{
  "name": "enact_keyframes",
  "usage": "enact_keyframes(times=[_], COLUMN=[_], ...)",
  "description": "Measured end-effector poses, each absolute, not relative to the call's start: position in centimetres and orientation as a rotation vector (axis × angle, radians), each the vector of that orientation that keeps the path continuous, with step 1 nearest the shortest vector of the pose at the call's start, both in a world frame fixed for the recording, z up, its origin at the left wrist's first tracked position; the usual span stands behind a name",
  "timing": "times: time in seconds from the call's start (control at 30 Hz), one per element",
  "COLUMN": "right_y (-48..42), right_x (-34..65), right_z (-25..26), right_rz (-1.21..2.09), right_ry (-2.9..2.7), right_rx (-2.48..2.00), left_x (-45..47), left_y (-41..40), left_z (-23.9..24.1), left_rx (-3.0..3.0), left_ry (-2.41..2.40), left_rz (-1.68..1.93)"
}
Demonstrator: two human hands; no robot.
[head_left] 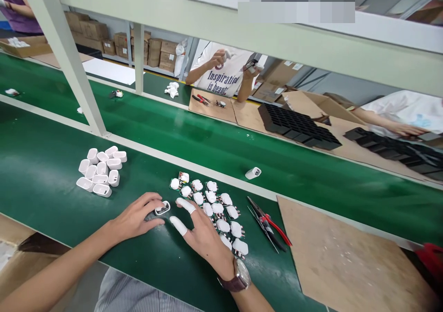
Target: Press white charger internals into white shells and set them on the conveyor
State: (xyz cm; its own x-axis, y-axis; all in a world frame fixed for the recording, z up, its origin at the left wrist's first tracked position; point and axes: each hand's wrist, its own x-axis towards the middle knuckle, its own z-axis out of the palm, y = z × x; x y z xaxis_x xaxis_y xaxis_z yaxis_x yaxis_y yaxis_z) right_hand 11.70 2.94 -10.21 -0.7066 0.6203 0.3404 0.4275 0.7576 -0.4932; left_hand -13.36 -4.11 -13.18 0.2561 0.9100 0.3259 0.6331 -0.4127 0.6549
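Green covered the bench (145, 268), with white-topped boards (218, 208) in rows by the right hand (206, 240), whose capped thumb and forefinger stood apart. The left hand (133, 217) faced it. Empty shells (101, 168) clustered beyond; pliers (268, 218) lay right of the boards. One filled shell (162, 208) was pinched in the left fingers, near the right fingertips.

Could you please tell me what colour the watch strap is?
The watch strap is dark brown, seen in the head view.

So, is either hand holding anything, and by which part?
The left hand touches a white casing at its left end; whether it grips is unclear. The right hand holds nothing.
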Motion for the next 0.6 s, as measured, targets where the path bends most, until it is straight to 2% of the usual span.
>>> enact_keyframes(times=[0.17, 0.3, 0.37, 0.53, 0.6], right_y=[2.5, 2.2, 1.9, 1.2, 1.1], right_x=[13.0, 13.9, 14.5, 16.3, 17.0], right_z=[-10.1, -10.0, -9.9, -10.2, -10.7], right_rz=[0.414, 0.379, 0.367, 0.329, 0.300], right_ry=[-2.421, -2.359, -2.351, -2.303, -2.290], right_rx=[-0.757, -0.739, -0.732, -0.754, -0.751], left_x=[-12.5, -11.8, -11.9, -12.5, -12.6], left_y=[-4.1, -3.6, -3.1, -1.7, -1.0], left_z=[-12.9, -12.9, -12.6, -11.2, -10.7], left_rx=[2.377, 2.265, 1.957, 0.720, 0.571], left_ry=[1.391, 1.440, 1.454, 1.239, 1.168], left_rz=[1.101, 1.118, 1.134, 1.260, 1.256])
